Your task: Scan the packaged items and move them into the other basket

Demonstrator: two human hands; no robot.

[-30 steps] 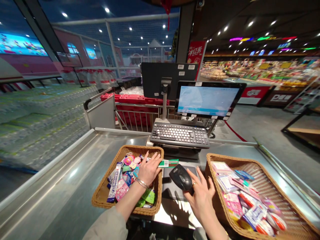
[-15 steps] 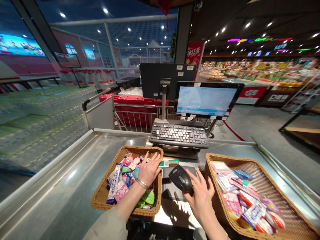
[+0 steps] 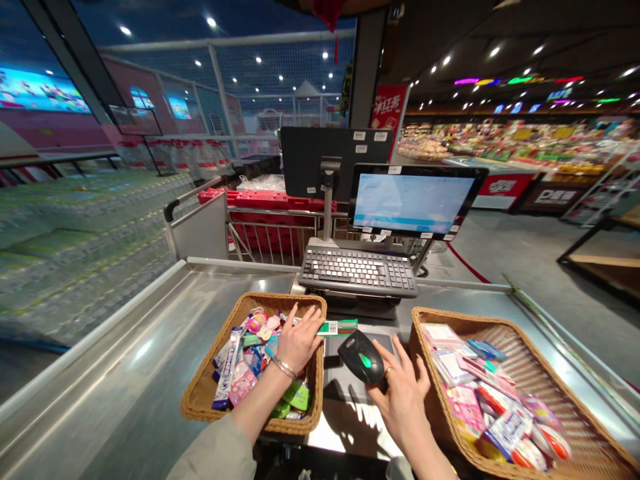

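My left hand [image 3: 299, 340] reaches over the right side of the left wicker basket [image 3: 193, 399]. It grips a slim green package [image 3: 341, 327], whose barcode end sticks out past the basket rim. A black handheld barcode scanner [image 3: 357, 357] is in my right hand [image 3: 403, 387], its head pointed towards that package. A green light glows on top of the scanner. Below my left hand, the basket holds small packs, among them a long purple-and-white packet [image 3: 227, 373] and bright green packs [image 3: 297, 395].
To the right stands a second wicker basket [image 3: 575, 373] with several mixed small packs. Behind the baskets are a keyboard [image 3: 357, 269] and a lit monitor [image 3: 414, 200]. Both baskets rest on a metal counter [image 3: 135, 360], with stacked bottle packs [image 3: 75, 247] to its left.
The green light on the scanner has come on. Both hands, the package and the baskets stay in nearly the same places.
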